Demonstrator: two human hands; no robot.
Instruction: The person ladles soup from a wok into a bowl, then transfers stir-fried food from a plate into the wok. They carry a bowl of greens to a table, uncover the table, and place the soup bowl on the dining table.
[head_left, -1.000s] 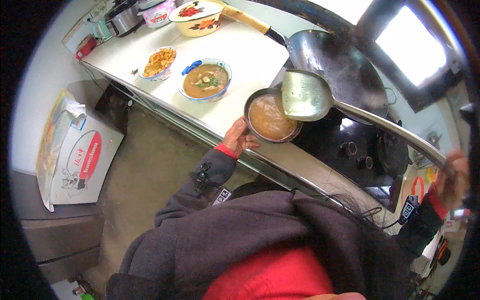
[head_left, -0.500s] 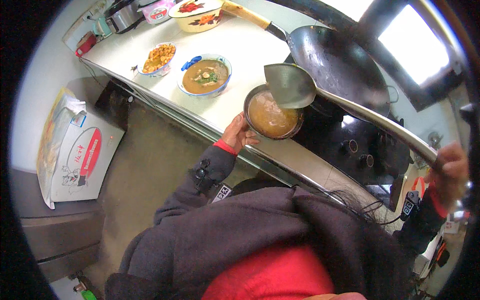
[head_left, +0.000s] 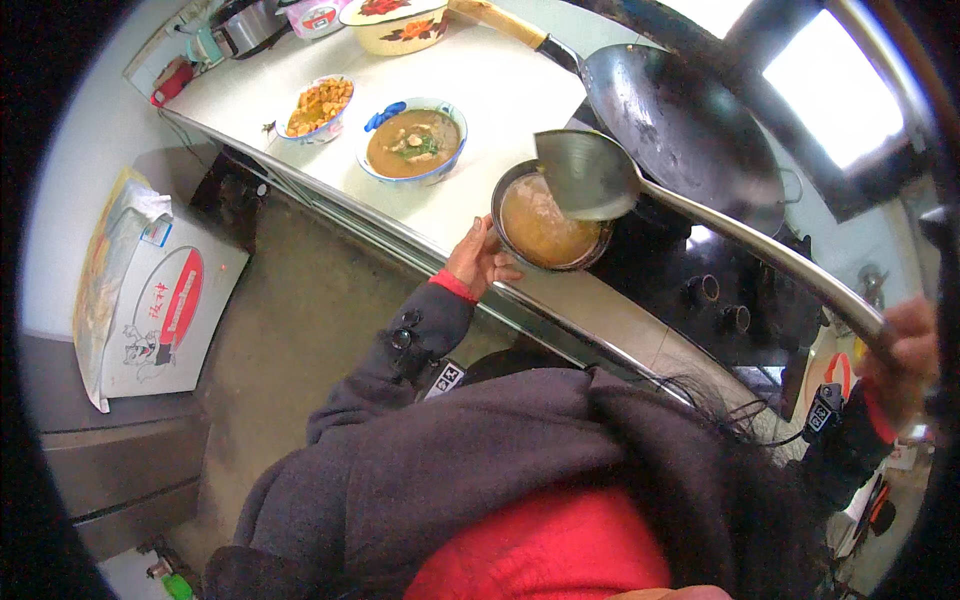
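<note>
My left hand (head_left: 481,258) grips the side of a dark bowl (head_left: 497,222) at the counter's front edge, thumb near the rim. Brownish broth (head_left: 548,228) with pale foam fills much of the bowl. At the far right, my slightly blurred right hand (head_left: 905,345) is closed around the long metal handle of a wok spatula (head_left: 590,178). The spatula's broad blade hangs over the bowl's far right part and hides some of its rim. Behind it, a dark wok (head_left: 690,130) with a wooden handle (head_left: 500,22) rests on the stove, no food visible inside.
On the white counter (head_left: 250,110) stand a patterned bowl of brown soup with greens (head_left: 415,145) and a bowl of orange-brown food pieces (head_left: 320,105). A flowered enamel pot (head_left: 400,30) and a cooker (head_left: 245,28) are farther back. The black stove (head_left: 715,290) has knobs; a white carton (head_left: 180,320) stands left.
Very little differs. The whole view has shifted slightly; both hands keep their hold, and the spatula blade stays over the bowl.
</note>
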